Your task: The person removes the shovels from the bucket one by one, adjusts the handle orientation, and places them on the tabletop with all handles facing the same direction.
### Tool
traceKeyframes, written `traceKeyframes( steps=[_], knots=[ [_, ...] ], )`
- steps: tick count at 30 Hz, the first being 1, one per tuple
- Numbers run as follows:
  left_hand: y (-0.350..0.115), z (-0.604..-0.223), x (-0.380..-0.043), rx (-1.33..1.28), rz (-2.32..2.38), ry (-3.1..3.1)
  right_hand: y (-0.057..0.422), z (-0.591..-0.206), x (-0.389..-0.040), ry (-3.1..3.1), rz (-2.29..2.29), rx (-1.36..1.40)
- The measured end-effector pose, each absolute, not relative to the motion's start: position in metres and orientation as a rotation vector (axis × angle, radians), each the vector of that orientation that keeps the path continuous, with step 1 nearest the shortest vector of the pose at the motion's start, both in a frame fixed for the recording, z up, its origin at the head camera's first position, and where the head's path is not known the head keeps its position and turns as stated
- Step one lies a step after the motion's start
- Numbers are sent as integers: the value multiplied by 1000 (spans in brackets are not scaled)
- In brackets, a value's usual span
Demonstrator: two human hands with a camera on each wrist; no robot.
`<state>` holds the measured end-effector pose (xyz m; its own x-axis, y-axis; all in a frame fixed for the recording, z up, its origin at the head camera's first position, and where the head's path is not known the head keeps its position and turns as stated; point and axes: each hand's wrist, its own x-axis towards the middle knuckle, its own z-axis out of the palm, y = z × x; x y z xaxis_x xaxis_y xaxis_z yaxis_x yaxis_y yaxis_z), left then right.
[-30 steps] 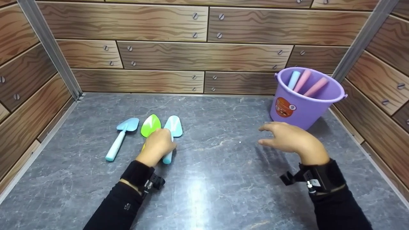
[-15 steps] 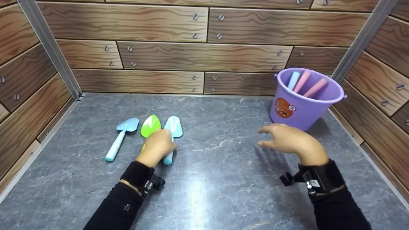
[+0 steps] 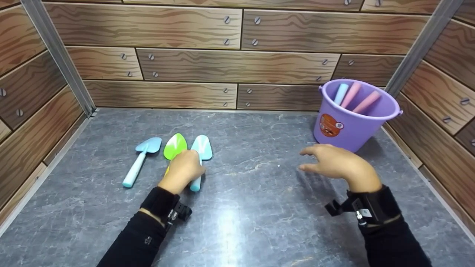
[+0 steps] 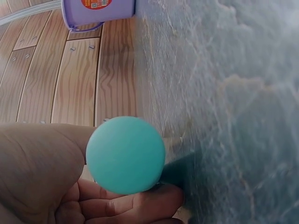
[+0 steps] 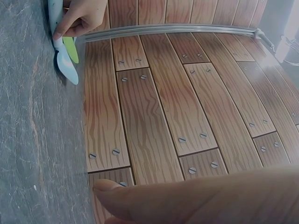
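My left hand point(image 3: 182, 167) curls over the handle of a light blue garden trowel point(image 3: 202, 147), whose blade points toward the back wall. Seen from the left wrist, the round teal handle end point(image 4: 125, 155) sits between thumb and curled fingers. Just left of it lies a green trowel point(image 3: 175, 145) with a yellow handle, partly hidden under that hand. A second light blue trowel point(image 3: 136, 167) lies farther left on the grey surface. My right hand point(image 3: 339, 163) hovers with loosely spread fingers and nothing in them, in front of a purple bucket point(image 3: 343, 129).
Two pink handles point(image 3: 351, 95) and a blue handle point(image 3: 341, 94) stick up inside the bucket at the back right. Wood-patterned walls point(image 3: 193, 66) close off the back and both sides, with grey metal strips point(image 3: 59, 55) at the corners.
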<state>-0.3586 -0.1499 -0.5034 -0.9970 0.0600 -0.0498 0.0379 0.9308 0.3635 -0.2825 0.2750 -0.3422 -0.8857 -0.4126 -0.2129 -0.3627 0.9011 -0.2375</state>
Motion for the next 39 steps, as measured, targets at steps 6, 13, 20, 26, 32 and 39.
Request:
traceKeyframes(
  steps=[6, 13, 20, 26, 32, 39],
  knots=[
    [-144, -487, -348, 77, 513, 3074, 276, -342, -282, 2804, -281, -579],
    [-111, -407, -286, 82, 442, 3298, 277, -340, -281, 2806, -286, -562],
    [-99, -402, -276, 373, 480, 3250, 276, -338, -282, 2986, -349, -633],
    [-86, -410, -272, 671, 483, 2951, 280, -332, -284, 3106, -430, -653],
    [-79, -439, -277, 907, 311, 2761, 279, -329, -285, 3129, -484, -622],
    [-78, -486, -303, 928, 225, 2727, 286, -324, -287, 3231, -660, -587]
  ],
)
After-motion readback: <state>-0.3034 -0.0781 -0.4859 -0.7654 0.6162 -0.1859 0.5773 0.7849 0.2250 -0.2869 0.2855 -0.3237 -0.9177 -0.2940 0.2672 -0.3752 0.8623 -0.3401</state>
